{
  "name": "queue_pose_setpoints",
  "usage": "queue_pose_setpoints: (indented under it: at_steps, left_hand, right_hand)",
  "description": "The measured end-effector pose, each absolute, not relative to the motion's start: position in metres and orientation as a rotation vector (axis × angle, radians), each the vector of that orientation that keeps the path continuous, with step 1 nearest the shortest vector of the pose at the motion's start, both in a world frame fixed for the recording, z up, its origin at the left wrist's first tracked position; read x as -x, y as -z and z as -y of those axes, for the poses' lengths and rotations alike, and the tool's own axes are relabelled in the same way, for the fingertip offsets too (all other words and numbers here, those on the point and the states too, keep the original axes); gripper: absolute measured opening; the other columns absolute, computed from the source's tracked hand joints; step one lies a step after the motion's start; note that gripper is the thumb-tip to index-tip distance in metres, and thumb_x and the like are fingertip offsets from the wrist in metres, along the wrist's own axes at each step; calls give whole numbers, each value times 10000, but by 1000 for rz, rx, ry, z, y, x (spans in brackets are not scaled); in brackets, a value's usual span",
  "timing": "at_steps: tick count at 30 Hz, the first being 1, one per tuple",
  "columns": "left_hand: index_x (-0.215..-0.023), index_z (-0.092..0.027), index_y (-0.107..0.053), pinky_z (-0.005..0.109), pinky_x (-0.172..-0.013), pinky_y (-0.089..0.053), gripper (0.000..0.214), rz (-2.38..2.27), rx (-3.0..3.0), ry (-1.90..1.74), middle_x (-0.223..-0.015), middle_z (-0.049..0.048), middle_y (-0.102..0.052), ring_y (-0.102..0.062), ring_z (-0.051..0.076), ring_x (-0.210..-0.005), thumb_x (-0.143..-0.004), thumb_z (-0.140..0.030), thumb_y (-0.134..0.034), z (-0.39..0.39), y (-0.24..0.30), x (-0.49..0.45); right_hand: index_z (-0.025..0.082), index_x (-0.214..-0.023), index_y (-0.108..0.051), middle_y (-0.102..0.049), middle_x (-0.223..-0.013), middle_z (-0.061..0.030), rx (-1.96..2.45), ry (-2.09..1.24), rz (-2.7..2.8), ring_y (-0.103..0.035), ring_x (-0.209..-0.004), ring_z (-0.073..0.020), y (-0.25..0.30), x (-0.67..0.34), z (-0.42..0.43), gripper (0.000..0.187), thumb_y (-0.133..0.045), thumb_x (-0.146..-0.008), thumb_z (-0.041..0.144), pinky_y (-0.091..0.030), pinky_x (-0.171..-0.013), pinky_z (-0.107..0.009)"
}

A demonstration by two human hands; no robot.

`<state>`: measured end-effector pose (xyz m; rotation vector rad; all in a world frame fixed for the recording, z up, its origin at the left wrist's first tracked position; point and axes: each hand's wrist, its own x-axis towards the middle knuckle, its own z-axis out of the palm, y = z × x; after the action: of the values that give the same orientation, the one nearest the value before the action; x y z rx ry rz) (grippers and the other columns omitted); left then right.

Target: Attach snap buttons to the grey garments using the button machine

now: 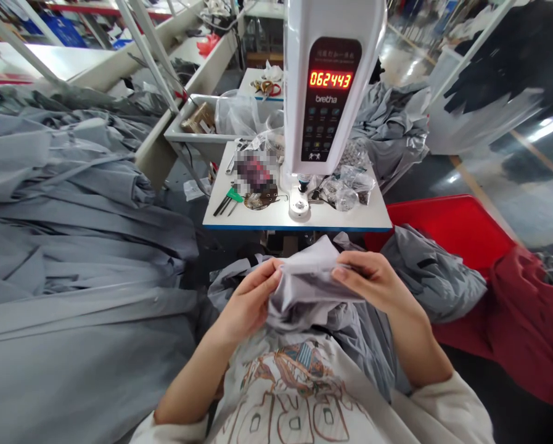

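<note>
My left hand [253,297] and my right hand [373,280] pinch opposite sides of a folded piece of pale grey fabric [308,285], held up in front of my chest. More of the same grey cloth [354,333] trails from it down onto my lap. Just beyond the fabric stands a white bench-top snap-fastening machine [325,92] with a red digital counter reading 062443 and the mark "bretha". Its lower part is close to the table's front edge, a short way past my hands.
A white table [299,219] holds pliers, clear bags of metal parts and a blurred item. Large piles of grey garments [77,228] lie to my left. A red bin [447,231] with grey and dark red cloth sits to my right. A white shelf with bags stands behind.
</note>
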<state>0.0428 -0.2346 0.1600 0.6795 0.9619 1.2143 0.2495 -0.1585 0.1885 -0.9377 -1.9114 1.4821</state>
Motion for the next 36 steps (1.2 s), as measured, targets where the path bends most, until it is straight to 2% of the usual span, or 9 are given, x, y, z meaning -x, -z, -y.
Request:
queue_pose_setpoints:
  at_steps: [3, 6, 11, 16, 20, 25, 31, 33, 36]
  left_hand:
    - [-777, -162, -533, 154, -423, -271, 379, -919, -850, -1066, -596, -44, -435, -342, 52, -474, -762, -520, -657, 227, -172, -24]
    - [-894, -172, -560, 156, -487, -347, 384, -1027, -1174, -913, -686, -27, -526, -442, 74, -565, -671, -406, -769, 218, -175, -11]
    - [-847, -164, -620, 175, -571, -420, 239, -1382, -1279, -1027, -761, 7, -601, -537, 104, -672, -730, -345, -721, 214, -155, -7]
    - [-682, -139, -636, 185, -516, -422, 345, -1041, -843, -1096, -601, -4, -557, -491, 84, -540, -674, -458, -765, 221, -140, -3]
    - [-686, -152, -615, 174, -544, -464, 346, -951, -518, -1266, -618, -21, -559, -509, 72, -544, -617, -424, -816, 216, -141, -7]
    - [-712, -160, -578, 139, -429, -350, 406, -1175, -449, -1277, -575, -55, -496, -412, 53, -478, -597, -475, -807, 210, -130, -9]
    - [-703, -143, -587, 148, -423, -263, 466, -1295, -647, -1037, -532, -55, -451, -347, 46, -461, -541, -516, -817, 227, -101, 7]
    - [-715, -141, -611, 157, -435, -272, 451, -1380, -650, -1012, -534, -49, -461, -363, 55, -469, -533, -493, -826, 234, -94, 11]
    - [-700, -151, -603, 165, -453, -286, 439, -1478, -553, -1088, -555, -38, -474, -377, 70, -490, -594, -539, -778, 241, -86, 10]
  right_hand:
    - [168, -604, -490, -310, -518, 44, 953, -1610, 1698, -229, -456, -56, -187, -247, 165, 415, -584, -837, 499, -156, -405, -211]
    - [179, -610, -446, -260, -519, 58, 994, -1718, 1460, -177, -441, -52, -183, -240, 173, 438, -603, -810, 535, -118, -385, -208]
    - [191, -670, -453, -321, -543, 54, 1080, -1766, 1216, -237, -439, -56, -176, -231, 177, 409, -646, -760, 540, -182, -379, -184]
    - [193, -727, -504, -401, -584, 42, 1127, -1757, 1185, -318, -471, -62, -165, -233, 175, 367, -667, -747, 521, -234, -414, -176]
    - [199, -822, -569, -426, -574, 43, 1142, -1744, 1385, -310, -465, -65, -156, -235, 178, 326, -636, -791, 517, -207, -413, -189]
    - [182, -851, -612, -519, -667, 9, 1143, -1484, 1675, -395, -542, -82, -142, -231, 173, 290, -577, -855, 470, -281, -470, -204]
    - [175, -843, -631, -572, -670, 8, 1094, -1636, 1987, -458, -580, -100, -98, -230, 145, 303, -558, -862, 468, -341, -526, -213]
    - [169, -828, -638, -613, -735, -13, 1083, -1533, 2087, -514, -646, -119, -88, -235, 117, 297, -551, -863, 451, -386, -585, -223]
    - [157, -861, -636, -643, -868, -62, 1237, -926, 2013, -564, -775, -154, -87, -256, 47, 268, -502, -882, 389, -434, -707, -252]
